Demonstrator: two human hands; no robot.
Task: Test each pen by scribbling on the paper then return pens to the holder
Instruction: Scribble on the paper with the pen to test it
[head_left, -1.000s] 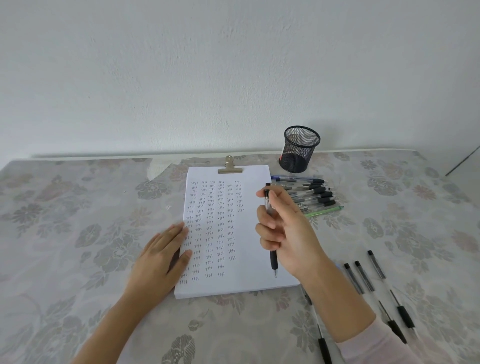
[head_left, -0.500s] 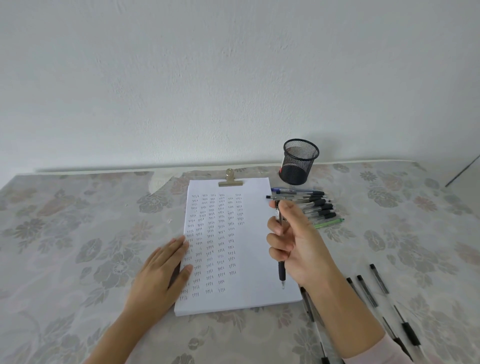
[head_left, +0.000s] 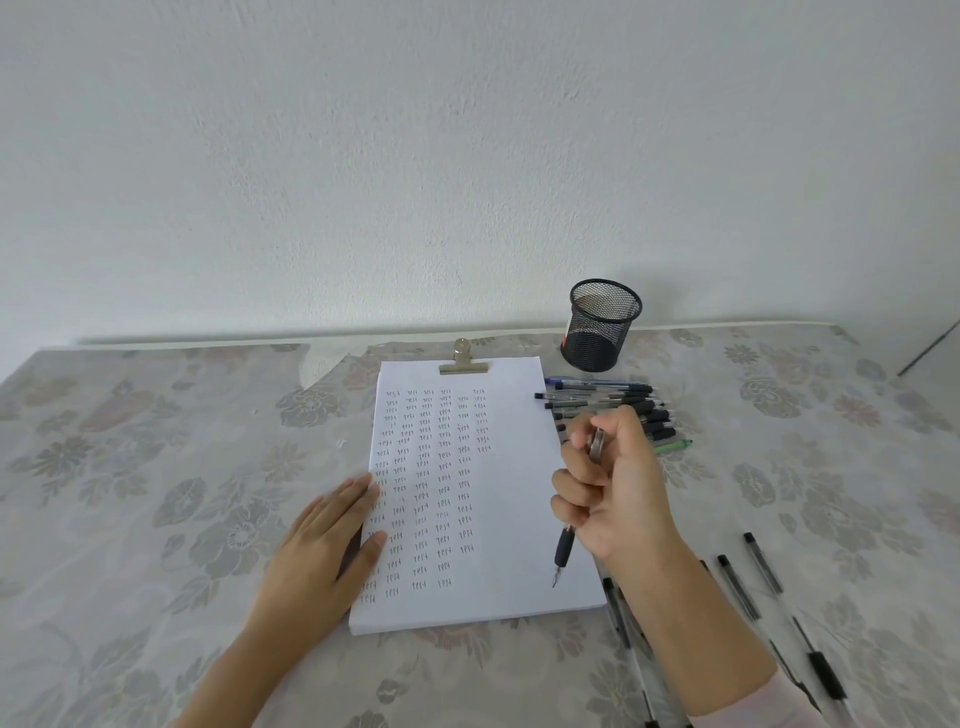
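Black-gripped pen (head_left: 564, 548) in right hand (head_left: 618, 493) has shifted right.

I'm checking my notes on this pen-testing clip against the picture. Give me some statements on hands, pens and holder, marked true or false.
1. The right hand holds a pen with its tip pointing down at the paper. True.
2. The left hand is lifted off the table. False: it lies flat on the paper's left edge.
3. The mesh holder is full of pens. False: no pens stick out of it.
4. A pile of pens lies right of the paper. True.
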